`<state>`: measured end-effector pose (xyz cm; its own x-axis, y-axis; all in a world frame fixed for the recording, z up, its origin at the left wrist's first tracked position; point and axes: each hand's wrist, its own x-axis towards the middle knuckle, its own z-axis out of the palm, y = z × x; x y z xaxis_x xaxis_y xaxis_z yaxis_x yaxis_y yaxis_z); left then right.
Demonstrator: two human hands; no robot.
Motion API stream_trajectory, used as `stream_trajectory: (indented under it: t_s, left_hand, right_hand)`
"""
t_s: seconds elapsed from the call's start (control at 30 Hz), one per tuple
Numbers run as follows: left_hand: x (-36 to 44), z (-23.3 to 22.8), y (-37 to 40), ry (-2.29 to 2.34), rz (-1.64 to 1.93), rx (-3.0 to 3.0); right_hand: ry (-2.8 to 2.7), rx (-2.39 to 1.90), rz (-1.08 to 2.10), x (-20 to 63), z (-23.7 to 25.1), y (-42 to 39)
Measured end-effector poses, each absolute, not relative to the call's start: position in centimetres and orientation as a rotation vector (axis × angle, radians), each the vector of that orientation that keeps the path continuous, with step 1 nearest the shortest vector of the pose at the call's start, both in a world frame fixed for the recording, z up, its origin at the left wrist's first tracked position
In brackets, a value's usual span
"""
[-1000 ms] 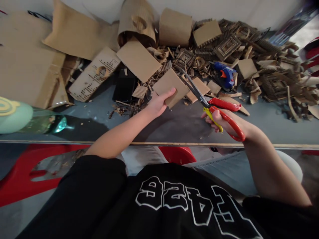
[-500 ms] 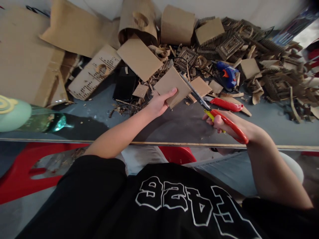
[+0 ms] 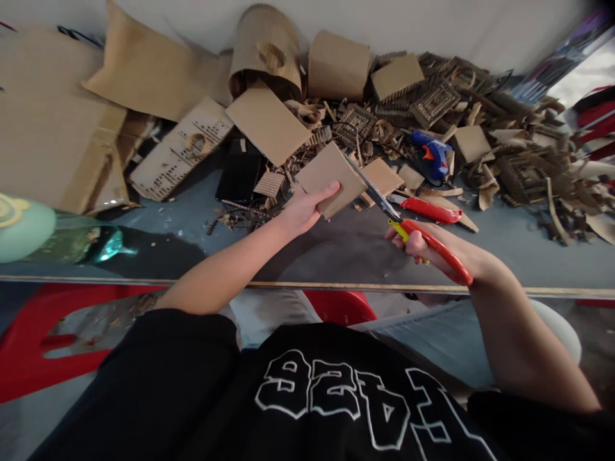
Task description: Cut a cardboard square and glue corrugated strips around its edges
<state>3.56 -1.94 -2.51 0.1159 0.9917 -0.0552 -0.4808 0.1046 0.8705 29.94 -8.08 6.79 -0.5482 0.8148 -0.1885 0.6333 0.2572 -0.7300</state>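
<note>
The left hand (image 3: 300, 211) pinches a cardboard square (image 3: 331, 171), thumb on top, above the counter (image 3: 336, 259), between its near edge and the scraps (image 3: 353, 121) toward the far edge. The right hand (image 3: 417, 242) is wrapped around the handles of the scissors (image 3: 439, 246), whose blades lie along the square's right side; whether they bite is unclear. A clean cut probably wants the square steady, fingers clear, and long, even strokes.

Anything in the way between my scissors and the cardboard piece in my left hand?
Nothing visible: the scissor blades lie along the right edge of the cardboard piece; the red-handled knife lies farther right.
</note>
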Motion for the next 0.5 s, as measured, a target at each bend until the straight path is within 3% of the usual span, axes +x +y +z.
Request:
stream_trajectory:
  t_s: [0.5]
  left_hand:
    - [3.84,-2.77,-1.77,0.815,1.277,0.781]
  right_hand:
    - [-2.351,-1.321,1.283,30.11,6.88,-7.90]
